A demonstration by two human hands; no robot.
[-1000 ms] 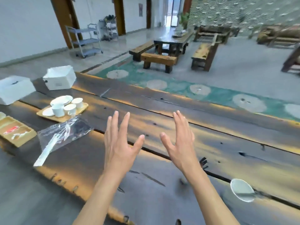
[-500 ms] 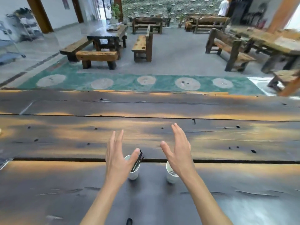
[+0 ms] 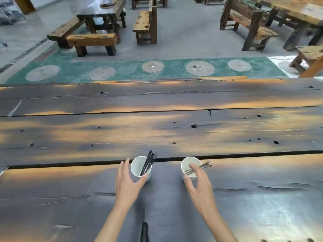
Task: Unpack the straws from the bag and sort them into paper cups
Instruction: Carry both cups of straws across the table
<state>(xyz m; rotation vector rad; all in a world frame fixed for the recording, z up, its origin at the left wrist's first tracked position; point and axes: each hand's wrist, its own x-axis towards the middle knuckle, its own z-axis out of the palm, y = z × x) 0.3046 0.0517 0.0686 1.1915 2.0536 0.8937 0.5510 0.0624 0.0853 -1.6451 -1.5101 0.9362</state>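
Two white paper cups stand on the dark wooden table (image 3: 157, 130) near me. The left cup (image 3: 139, 167) holds several black straws (image 3: 148, 162) leaning right. The right cup (image 3: 189, 165) holds several brownish straws (image 3: 201, 167) leaning over its right rim. My left hand (image 3: 128, 180) is spread around the left cup, fingers at its left side and thumb at its near wall. My right hand (image 3: 199, 184) hovers at the right cup, index finger over the rim, thumb at the near left side. Neither cup is lifted.
A sliver of the clear plastic bag (image 3: 1, 169) shows at the far left edge. A dark slim object (image 3: 144, 231) lies at the table's near edge between my forearms. Beyond the table are a green rug (image 3: 157, 70) and wooden benches (image 3: 90, 40).
The view has swung right from the bag and trays to the two cups. Both hands have dropped from raised and flat down to the cups, one at each.
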